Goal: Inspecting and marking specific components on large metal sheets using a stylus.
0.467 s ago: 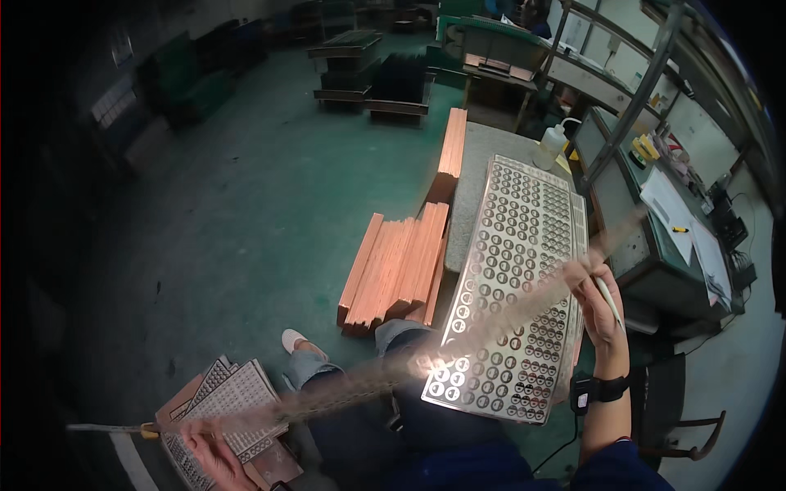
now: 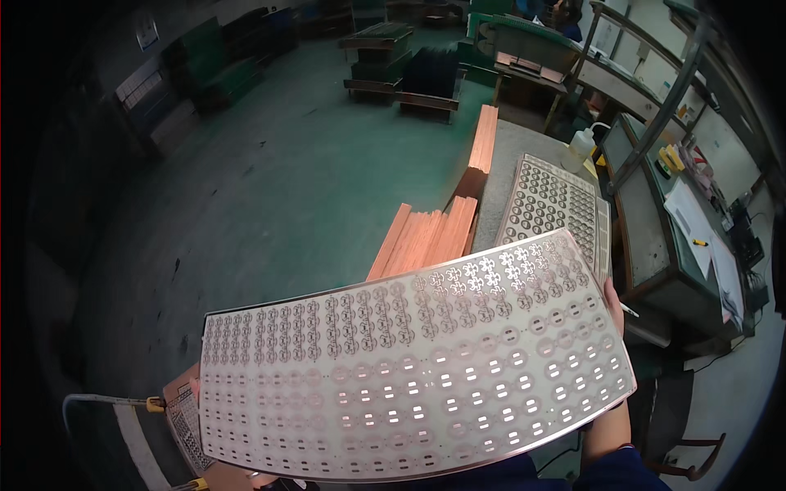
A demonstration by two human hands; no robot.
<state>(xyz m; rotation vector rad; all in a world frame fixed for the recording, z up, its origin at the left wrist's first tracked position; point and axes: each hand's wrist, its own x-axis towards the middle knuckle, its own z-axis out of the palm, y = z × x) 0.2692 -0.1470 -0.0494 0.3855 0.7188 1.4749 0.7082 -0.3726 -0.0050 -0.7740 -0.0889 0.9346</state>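
A large, thin, silvery circuit panel [image 2: 368, 364], patterned with rows of round and cross-like shapes, spans the view in front of me, its broad face turned up. My right hand [image 2: 612, 301] grips its right end, mostly hidden behind it, and a white pen [image 2: 629, 310] pokes out beside the fingers. At the left end only a sliver of my left hand [image 2: 195, 386] shows at the panel's edge. Behind the held panel, a stack of similar panels [image 2: 550, 196] lies on the grey bench, partly covered from sight.
Copper-coloured panel stacks [image 2: 426, 237] stand left of the bench [image 2: 501, 147]. More patterned panels [image 2: 184, 421] lie low at the left, by a metal rail with a yellow clamp [image 2: 155, 404]. A squeeze bottle [image 2: 582, 141] stands at the bench's back. Papers [image 2: 700, 237] cover the right-hand desk.
The panel, seen nearly edge-on and blurred before, now has its broad face toward me and hides my lap and most of the bench stack. The view has shifted slightly left.
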